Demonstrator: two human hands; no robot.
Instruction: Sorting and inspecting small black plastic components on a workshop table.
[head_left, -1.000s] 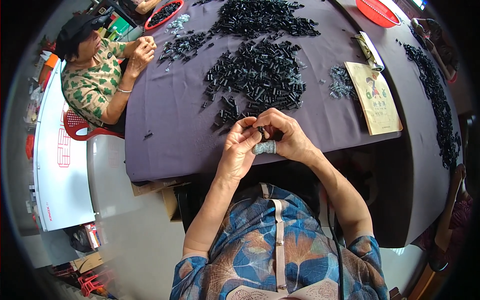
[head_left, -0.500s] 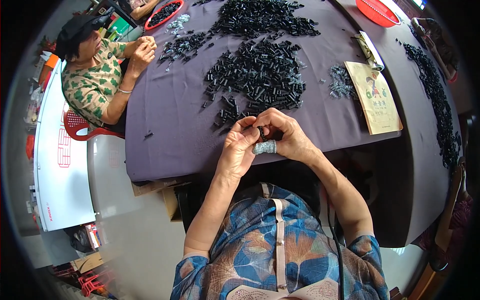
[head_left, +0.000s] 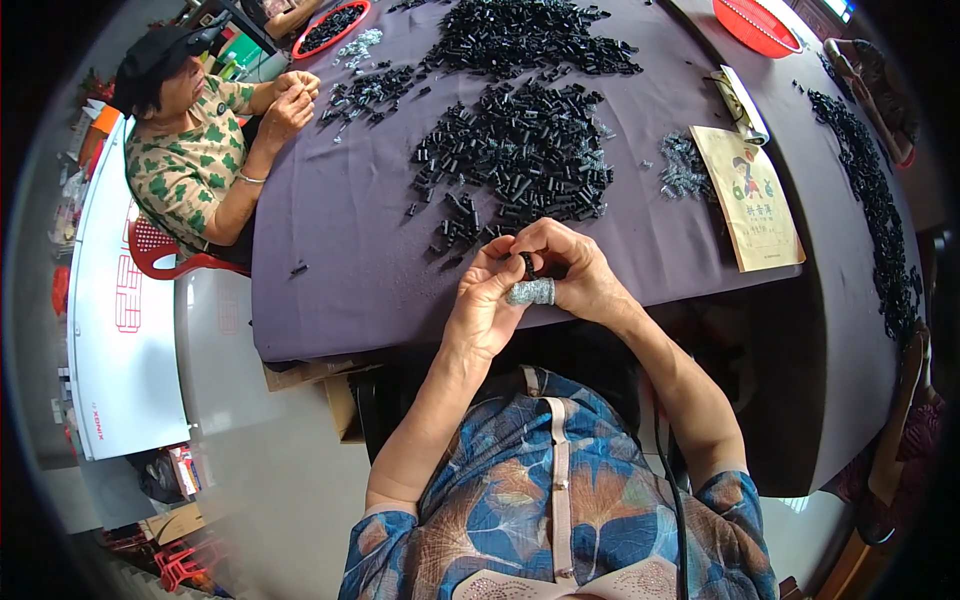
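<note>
My left hand and my right hand meet just over the near edge of the table. Fingers of both are closed in a pinch around a small black part, mostly hidden between them. A grey wrapping covers my right thumb. Right beyond my fingertips lies a heap of short black tube-like pieces, with some clear bits mixed in.
Another black heap lies farther back on the purple-grey cloth. Clear pieces and a yellow booklet are at right. A red basket stands far right. At left a co-worker sits, hands together.
My hands stay together on the small black part, with only a slight shift of the fingers. The co-worker's hands have moved slightly to the right.
</note>
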